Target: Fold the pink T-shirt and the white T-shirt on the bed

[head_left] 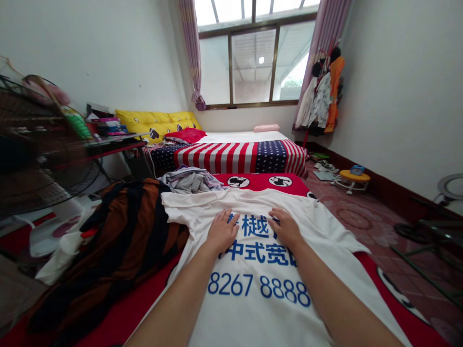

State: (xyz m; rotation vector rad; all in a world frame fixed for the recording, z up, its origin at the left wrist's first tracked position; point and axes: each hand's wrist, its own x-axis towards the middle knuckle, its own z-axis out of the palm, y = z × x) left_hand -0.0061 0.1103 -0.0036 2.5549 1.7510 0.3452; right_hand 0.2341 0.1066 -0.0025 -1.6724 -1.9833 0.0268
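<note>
A white T-shirt [249,303] with blue printed characters and numbers lies spread on a red cloth [256,179], its collar end away from me. Flat on the upper left of the print rests my left hand [223,232], fingers stretched forward. My right hand [285,226] lies on the upper right of the print, its fingers reaching towards the middle. Both hands cover some of the blue characters. Beyond the shirt's left shoulder sits a crumpled grey garment [193,179]. A brown and black striped garment [133,231] is heaped beside the left sleeve.
A fan [39,144] stands close on the left, near a cluttered table [123,144]. Ahead is a bed [231,156] with a striped, starred cover. On the right floor are a yellow stool [350,177] and a dark metal frame [430,250]. Clothes [321,96] hang by the window.
</note>
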